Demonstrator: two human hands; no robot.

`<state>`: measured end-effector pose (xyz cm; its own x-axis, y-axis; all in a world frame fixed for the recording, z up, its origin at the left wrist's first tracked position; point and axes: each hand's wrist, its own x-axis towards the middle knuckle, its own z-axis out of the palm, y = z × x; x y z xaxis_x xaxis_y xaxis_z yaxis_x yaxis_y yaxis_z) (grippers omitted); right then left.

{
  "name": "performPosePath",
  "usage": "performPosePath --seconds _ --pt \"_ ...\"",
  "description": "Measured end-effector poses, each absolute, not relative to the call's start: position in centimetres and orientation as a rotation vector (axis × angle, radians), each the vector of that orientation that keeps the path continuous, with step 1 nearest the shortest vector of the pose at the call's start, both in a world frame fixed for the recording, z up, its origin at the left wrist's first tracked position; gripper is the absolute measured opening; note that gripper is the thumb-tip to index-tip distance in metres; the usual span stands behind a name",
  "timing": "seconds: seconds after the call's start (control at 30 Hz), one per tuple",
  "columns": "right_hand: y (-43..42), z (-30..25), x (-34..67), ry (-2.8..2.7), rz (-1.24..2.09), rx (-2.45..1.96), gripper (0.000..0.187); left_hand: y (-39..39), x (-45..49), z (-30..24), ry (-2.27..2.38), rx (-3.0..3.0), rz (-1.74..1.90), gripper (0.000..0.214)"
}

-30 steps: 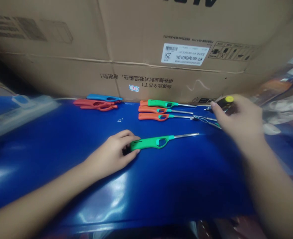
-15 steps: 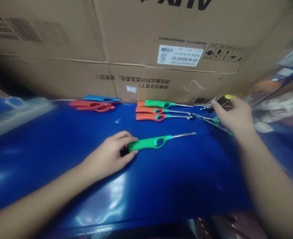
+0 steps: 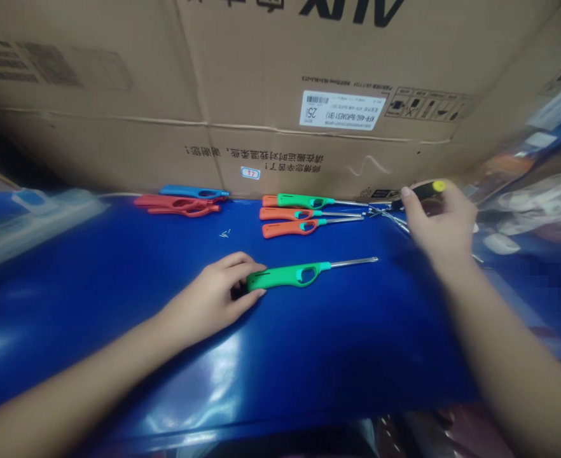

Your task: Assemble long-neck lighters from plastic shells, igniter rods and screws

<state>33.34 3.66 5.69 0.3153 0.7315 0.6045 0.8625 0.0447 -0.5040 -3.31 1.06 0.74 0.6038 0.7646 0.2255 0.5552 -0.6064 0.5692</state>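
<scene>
A green long-nosed lighter (image 3: 294, 275) lies flat on the blue table (image 3: 118, 280), its metal tube pointing right. My left hand (image 3: 216, 298) pinches the butt end of its handle. At the back right, my right hand (image 3: 440, 222) is closed around a black tool with a yellow tip (image 3: 426, 189), close to the cardboard box. Thin wires or metal parts (image 3: 390, 215) lie just under that hand.
A large cardboard box (image 3: 271, 95) walls off the back. Against it lie three lighters, one green and two orange (image 3: 299, 213), and further left two red and one blue handle (image 3: 185, 198). Clear plastic bags sit at far left (image 3: 27, 216) and far right (image 3: 538, 203).
My right hand with the black and yellow tool has shifted slightly left and back toward the box. The lower orange lighter now lies a bit askew. My left hand stays on the green lighter.
</scene>
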Motion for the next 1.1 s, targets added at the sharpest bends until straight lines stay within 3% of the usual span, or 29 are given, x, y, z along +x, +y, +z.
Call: performPosePath --seconds 0.13,0.23,0.3,0.77,1.1 --pt "3.3 4.8 29.7 -1.382 0.194 -1.296 0.029 0.9 -3.1 0.6 1.045 2.379 0.633 0.029" --pt "2.6 3.7 26.1 -1.513 0.668 -1.191 0.028 0.9 -3.0 0.5 1.04 2.366 0.647 0.029" --pt "2.4 2.9 23.7 -1.626 0.802 -1.131 0.025 0.8 -3.0 0.5 1.04 2.361 0.656 0.029" --pt "6.3 0.7 17.1 -1.958 0.547 -0.895 0.02 0.5 -3.3 0.3 1.01 2.475 0.62 0.032" --pt "3.1 4.1 20.1 -1.426 0.711 -1.059 0.022 0.2 -3.0 -0.2 0.96 2.476 0.65 0.035"
